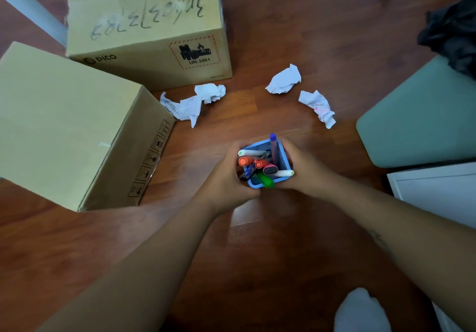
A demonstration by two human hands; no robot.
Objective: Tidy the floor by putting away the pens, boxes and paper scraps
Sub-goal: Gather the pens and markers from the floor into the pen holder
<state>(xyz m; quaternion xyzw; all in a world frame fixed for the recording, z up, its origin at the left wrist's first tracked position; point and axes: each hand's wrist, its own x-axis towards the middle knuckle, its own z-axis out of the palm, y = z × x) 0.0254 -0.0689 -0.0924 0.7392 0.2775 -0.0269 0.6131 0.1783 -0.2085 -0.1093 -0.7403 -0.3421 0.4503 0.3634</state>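
Observation:
A blue pen holder (282,161) full of several coloured pens (260,164) is clasped between both hands above the wooden floor. My left hand (224,182) wraps its left side and my right hand (306,170) wraps its right side. Two closed cardboard boxes lie on the floor: one (67,125) at the left, one (144,22) behind it. Crumpled paper scraps lie ahead: a pair (195,102) beside the boxes, one (284,79) in the middle, one (319,107) to its right.
A pale green seat (422,117) sits at the right with a black bag (453,32) on it. Below it is a white cabinet (438,192). A grey furniture leg (31,4) slants at the top left. A white sock (360,311) shows at the bottom.

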